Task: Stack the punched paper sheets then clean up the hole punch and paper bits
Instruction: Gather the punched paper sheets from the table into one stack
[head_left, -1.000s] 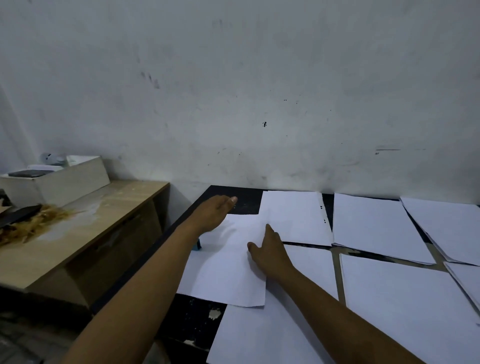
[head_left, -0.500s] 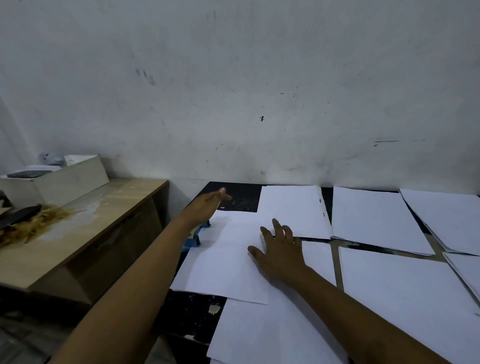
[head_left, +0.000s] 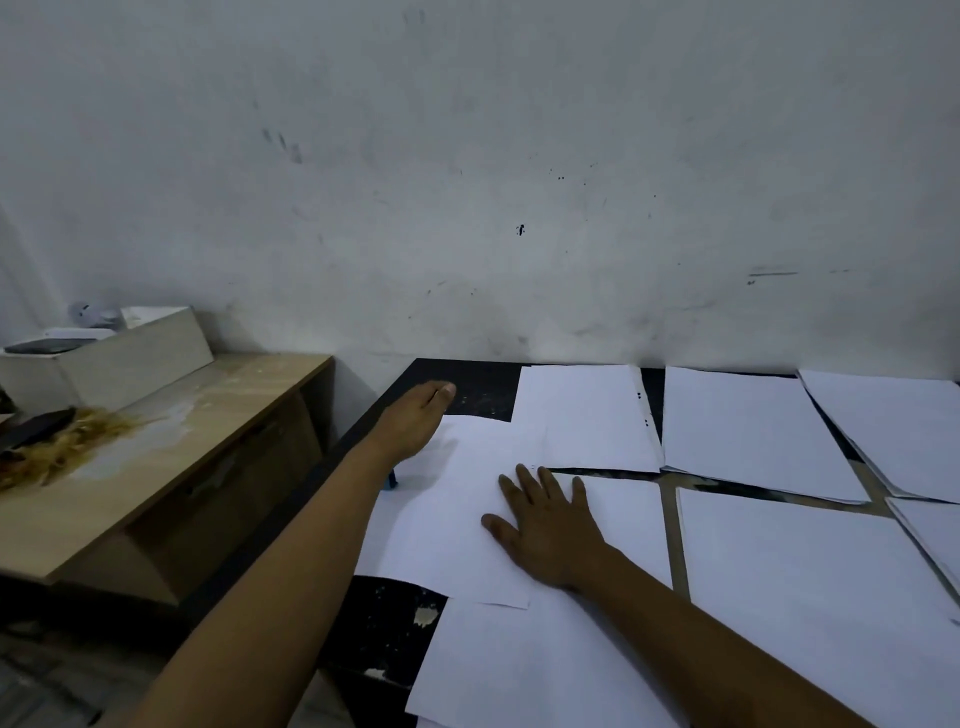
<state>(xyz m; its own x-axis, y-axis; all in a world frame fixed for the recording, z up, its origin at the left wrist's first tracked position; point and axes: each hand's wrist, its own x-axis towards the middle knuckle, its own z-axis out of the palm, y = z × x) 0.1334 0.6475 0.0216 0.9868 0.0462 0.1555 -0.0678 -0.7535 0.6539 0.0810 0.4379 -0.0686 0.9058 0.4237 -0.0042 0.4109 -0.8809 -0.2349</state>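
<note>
Several white paper sheets lie spread over a dark table (head_left: 478, 387). My right hand (head_left: 550, 525) lies flat, fingers spread, on the right part of one loose sheet (head_left: 447, 519) at the table's left side. My left hand (head_left: 415, 421) reaches out flat over that sheet's far left corner, fingers straight. A small blue piece of the hole punch (head_left: 389, 480) shows under my left forearm; the rest is hidden. A sheet with punched holes (head_left: 587, 415) lies at the back. Pale paper bits (head_left: 467, 399) speckle the dark top near my left fingertips.
More sheets (head_left: 753, 431) (head_left: 810, 582) cover the right of the table; another (head_left: 519, 670) lies near the front. A wooden desk (head_left: 171, 447) stands lower on the left, with a box (head_left: 104, 358) and tangled yellowish material (head_left: 67, 447). A wall rises behind.
My right hand has spread flat and slid toward me and to the right on the loose sheet. The left hand has stayed near the sheet's far left corner.
</note>
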